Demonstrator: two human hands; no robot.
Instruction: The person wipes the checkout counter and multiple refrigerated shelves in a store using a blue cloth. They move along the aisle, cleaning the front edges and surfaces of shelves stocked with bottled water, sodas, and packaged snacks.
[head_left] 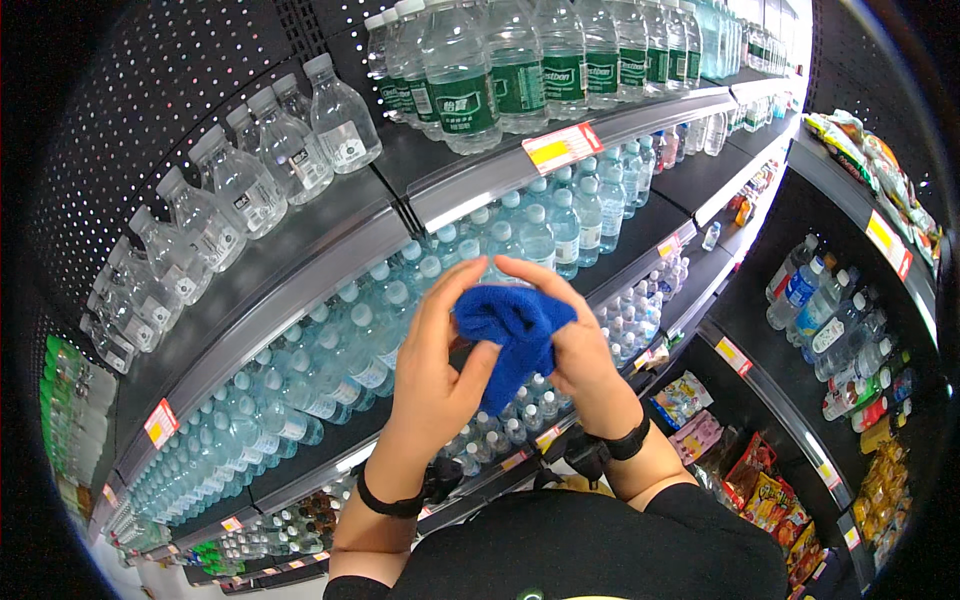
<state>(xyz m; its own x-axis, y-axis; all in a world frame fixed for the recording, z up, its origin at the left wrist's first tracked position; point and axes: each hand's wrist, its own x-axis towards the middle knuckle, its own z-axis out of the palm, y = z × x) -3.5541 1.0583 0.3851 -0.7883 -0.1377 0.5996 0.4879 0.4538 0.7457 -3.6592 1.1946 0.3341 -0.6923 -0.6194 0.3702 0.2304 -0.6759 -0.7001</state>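
Note:
A bunched, folded blue cloth (525,365) is held up between my two hands in front of the shelves. My left hand (432,345) grips its left side, with the thumb pressed on the near face and the fingers reaching up behind it. On the other side, my right hand (585,350) has its fingers curled round the cloth's right edge. The fingertips of both hands nearly meet above the cloth. Some of the fingers are hidden behind it. Behind my hands stand rows of pale blue water bottles (365,325).
Clear bottles (345,125) stand on the upper left shelf, green-labelled bottles (465,90) on the upper middle one. Shelf edges (450,195) with price tags (560,147) run across the view. At the right are drink bottles (838,325) and snack bags (770,495).

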